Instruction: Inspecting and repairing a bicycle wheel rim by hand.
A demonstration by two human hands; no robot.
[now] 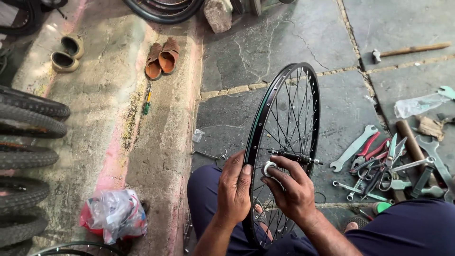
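A black spoked bicycle wheel (303,95) stands upright between my knees, its rim facing me edge-on. My left hand (234,187) grips the near part of the rim, thumb on top. My right hand (289,187) reaches among the spokes and pinches a small round silver part (269,169) next to the hub. The hub's axle (296,157) sticks out to the right. My legs in dark blue trousers (407,227) frame the wheel.
Wrenches, pliers and scissors (384,163) lie piled on the stone floor at right. A hammer (410,50) lies further back. Tyres (28,142) stack along the left edge. Sandals (162,58), shoes (66,52), a plastic bag (116,215) and a rock (218,14) sit around.
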